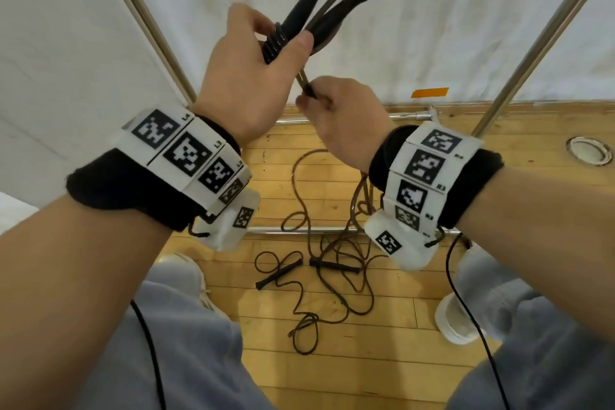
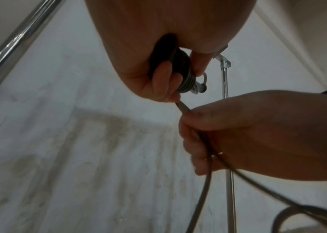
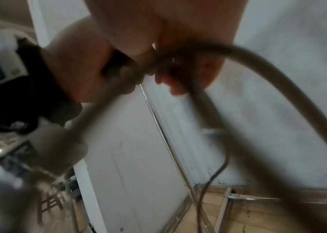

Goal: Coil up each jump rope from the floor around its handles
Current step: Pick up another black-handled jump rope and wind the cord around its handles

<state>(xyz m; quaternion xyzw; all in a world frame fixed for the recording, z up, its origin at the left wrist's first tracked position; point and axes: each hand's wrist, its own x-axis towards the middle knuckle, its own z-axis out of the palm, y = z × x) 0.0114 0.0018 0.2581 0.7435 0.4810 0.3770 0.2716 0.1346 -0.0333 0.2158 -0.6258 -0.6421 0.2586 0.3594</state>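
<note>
While the left hand (image 1: 248, 76) grips two black handles (image 1: 309, 15) with rope turns wound round them, the right hand (image 1: 346, 120) just below pinches the rope (image 1: 304, 80) taut; a second jump rope (image 1: 316, 280) lies loose on the wooden floor (image 1: 399, 309) near the feet

White sheets (image 1: 416, 27) hang behind, held on a metal pole frame (image 1: 545, 40); one pole (image 2: 227, 141) upright, another (image 2: 13, 45) slanting at left. Orange tape (image 1: 430, 92) on the sheet's bottom edge. Wood plank floor (image 1: 519, 196) with a round white fitting (image 1: 589, 150) set in it. Grey trousers (image 1: 186, 359), white shoes (image 1: 456, 319). Tag-marked wristbands (image 1: 186, 156), black cables (image 1: 466, 303) hanging from them.
</note>
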